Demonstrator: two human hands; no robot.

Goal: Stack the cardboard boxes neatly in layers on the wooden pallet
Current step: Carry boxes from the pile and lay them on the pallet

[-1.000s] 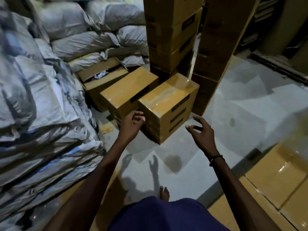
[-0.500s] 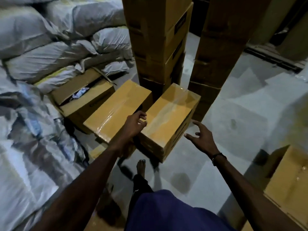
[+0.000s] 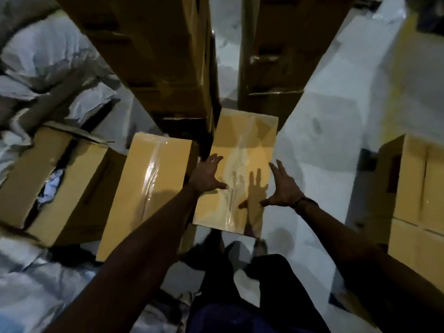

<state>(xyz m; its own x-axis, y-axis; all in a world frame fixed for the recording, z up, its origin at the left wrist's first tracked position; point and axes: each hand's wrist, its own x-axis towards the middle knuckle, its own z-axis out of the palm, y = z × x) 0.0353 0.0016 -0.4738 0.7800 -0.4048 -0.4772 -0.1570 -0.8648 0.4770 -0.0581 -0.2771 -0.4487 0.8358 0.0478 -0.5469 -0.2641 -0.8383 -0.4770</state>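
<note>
Cardboard, taped and glossy, fills the middle of the head view: the target box (image 3: 236, 171) lies on the pale floor (image 3: 336, 145) directly ahead of the person, its long axis running away from them toward the foot of two tall box stacks (image 3: 153, 56); a second sealed box (image 3: 146, 198) lies just beside it on the left, parallel, and an opened carton (image 3: 55, 186) sits further left against grey sacks (image 3: 48, 63). The left hand (image 3: 208, 175) rests flat on the box's left part, fingers spread and straight, gripping nothing; the right hand (image 3: 282, 186) is spread at the box's right edge, thumb over the top, fingers straight, and whether it touches the side I cannot tell; neither hand has hold of anything yet. Both hands bracket the near half of the box, the left slightly further along it; the lift, I judge, needs each palm down onto a long side, so the tight gap on the left matters. More boxes (image 3: 418, 188) stand at the right edge, cut off by the frame; no wooden pallet can be made out; the box's side faces are hidden, and the dim, smeared picture blurs the feet and legs below.
</note>
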